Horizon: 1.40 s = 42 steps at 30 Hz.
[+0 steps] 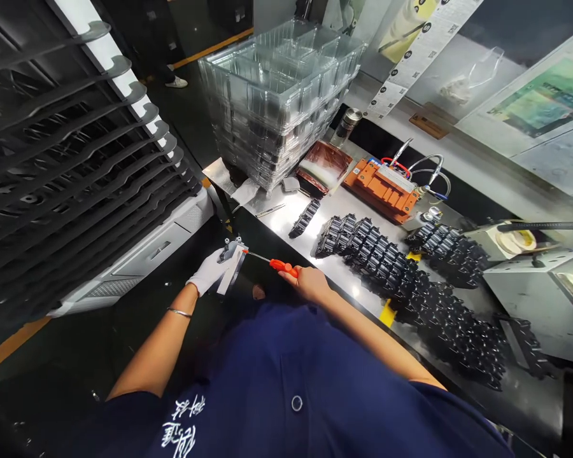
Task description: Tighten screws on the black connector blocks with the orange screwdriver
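Observation:
My left hand (210, 270), in a white glove, grips a small grey metal part (232, 254) with a pale flat strip hanging from it, held off the bench's near-left corner. My right hand (309, 282), bare, holds an orange-handled screwdriver (279, 264); its thin shaft points left and its tip touches the part. Rows of small black parts (386, 261) lie on the steel bench (277, 219) just right of my hands.
A tall stack of clear plastic trays (277, 95) stands at the bench's far-left end. An orange device with wires (382, 187) and a brown tray (322, 166) lie behind the black parts. Grey machine housings (539, 286) sit at right. A dark rack of shelves (67, 152) fills the left.

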{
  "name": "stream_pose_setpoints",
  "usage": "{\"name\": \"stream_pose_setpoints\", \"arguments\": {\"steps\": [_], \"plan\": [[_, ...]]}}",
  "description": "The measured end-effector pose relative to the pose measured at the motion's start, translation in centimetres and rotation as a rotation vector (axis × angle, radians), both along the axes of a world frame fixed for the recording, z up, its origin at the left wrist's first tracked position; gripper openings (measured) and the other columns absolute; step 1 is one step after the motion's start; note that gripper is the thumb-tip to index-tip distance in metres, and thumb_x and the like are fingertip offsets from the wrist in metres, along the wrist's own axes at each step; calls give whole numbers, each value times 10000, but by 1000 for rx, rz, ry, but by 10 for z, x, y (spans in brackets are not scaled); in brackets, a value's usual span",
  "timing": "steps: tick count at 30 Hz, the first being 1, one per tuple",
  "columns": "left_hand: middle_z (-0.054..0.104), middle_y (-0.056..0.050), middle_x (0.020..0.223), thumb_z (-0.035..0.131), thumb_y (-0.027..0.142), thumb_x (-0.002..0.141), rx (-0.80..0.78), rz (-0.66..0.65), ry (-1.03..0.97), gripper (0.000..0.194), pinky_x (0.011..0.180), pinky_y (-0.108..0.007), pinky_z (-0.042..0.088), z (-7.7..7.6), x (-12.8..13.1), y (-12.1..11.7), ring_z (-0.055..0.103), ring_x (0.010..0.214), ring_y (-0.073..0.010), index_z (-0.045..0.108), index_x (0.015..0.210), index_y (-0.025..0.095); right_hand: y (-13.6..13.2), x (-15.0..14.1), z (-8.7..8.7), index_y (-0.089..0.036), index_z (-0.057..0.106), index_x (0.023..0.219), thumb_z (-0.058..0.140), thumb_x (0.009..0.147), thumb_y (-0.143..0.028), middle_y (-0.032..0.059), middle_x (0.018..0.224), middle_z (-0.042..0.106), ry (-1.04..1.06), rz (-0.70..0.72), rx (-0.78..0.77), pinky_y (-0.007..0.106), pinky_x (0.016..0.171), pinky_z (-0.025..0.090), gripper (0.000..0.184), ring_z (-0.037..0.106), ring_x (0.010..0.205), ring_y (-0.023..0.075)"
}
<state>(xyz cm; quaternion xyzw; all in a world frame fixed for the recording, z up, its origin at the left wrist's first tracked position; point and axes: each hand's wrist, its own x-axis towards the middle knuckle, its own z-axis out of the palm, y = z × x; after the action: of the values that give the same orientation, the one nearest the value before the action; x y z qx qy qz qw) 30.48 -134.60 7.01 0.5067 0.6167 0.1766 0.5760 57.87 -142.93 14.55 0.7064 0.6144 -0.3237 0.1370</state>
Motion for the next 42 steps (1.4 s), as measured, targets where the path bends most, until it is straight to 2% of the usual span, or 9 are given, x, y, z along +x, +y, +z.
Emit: {"name": "stream_pose_setpoints", "arguments": {"steps": [5, 11, 14, 17, 20, 23, 32, 36, 42], "plan": [[705, -103, 1095, 777, 505, 650, -39, -9, -60, 640, 893, -311, 504, -4, 5, -10, 657, 1015, -245, 640, 1164, 150, -4, 9, -4, -182, 660, 922, 213, 865, -777, 117, 846, 715, 14, 2, -28, 294, 654, 414, 746, 678, 844, 263], [683, -44, 762, 681, 423, 790, -545, 285, -464, 430, 516, -217, 517, -10, 0, -15, 616, 563, -116, 626, 1101, 132, -15, 39, 0, -175, 666, 837, 205, 842, -805, 106, 807, 695, 202, 56, -62, 276, 595, 360, 781, 644, 738, 226], [643, -30, 691, 568, 451, 853, -610, 316, -501, 370, 411, -190, 456, -12, 8, -16, 553, 473, -89, 625, 1032, 133, -27, 61, 2, -174, 653, 752, 222, 807, -841, 86, 715, 651, 374, 88, -126, 271, 564, 341, 795, 590, 636, 191], [679, -53, 764, 723, 423, 709, -436, 154, -276, 399, 607, -280, 558, -17, 28, -19, 655, 661, -170, 622, 982, 150, -40, 84, 0, -176, 632, 706, 243, 797, -849, 68, 665, 605, 398, -1, -139, 276, 553, 331, 783, 540, 587, 173], [708, -62, 866, 818, 294, 503, -143, -229, 56, 533, 863, -383, 525, -25, 51, -18, 673, 878, -263, 637, 985, 159, -55, 110, -5, -185, 612, 688, 272, 801, -839, 49, 642, 571, 354, -154, -131, 281, 557, 336, 746, 517, 584, 168], [716, -70, 934, 775, 341, 543, 14, -545, 272, 485, 916, -400, 482, -25, 82, -9, 664, 943, -287, 646, 979, 173, -75, 142, -7, -185, 588, 672, 325, 821, -801, 28, 625, 556, 426, -297, -144, 280, 567, 360, 686, 503, 583, 154], [676, -188, 1089, 546, 498, 822, 364, -535, 638, 440, 841, -455, 456, 27, 291, 26, 636, 1015, -376, 604, 1130, 189, -139, 209, -20, -167, 604, 748, 274, 915, -656, 68, 760, 653, 805, -640, 49, 325, 753, 493, 613, 605, 742, 188], [612, -272, 1137, 490, 467, 861, 484, -547, 742, 504, 862, -490, 441, 10, 349, 35, 582, 1065, -403, 589, 1185, 94, -157, 226, -29, -162, 652, 1015, 301, 886, -700, 68, 803, 658, 830, -645, 70, 341, 770, 502, 655, 616, 774, 208], [285, -249, 1519, 556, 337, 849, 728, -592, 846, 596, 1003, -606, 292, -34, 345, 68, 213, 1383, -448, 460, 1404, 145, -178, 245, -37, -135, 595, 1237, 322, 843, -762, 65, 782, 635, 884, -716, 93, 352, 784, 507, 789, 618, 761, 214]]}}
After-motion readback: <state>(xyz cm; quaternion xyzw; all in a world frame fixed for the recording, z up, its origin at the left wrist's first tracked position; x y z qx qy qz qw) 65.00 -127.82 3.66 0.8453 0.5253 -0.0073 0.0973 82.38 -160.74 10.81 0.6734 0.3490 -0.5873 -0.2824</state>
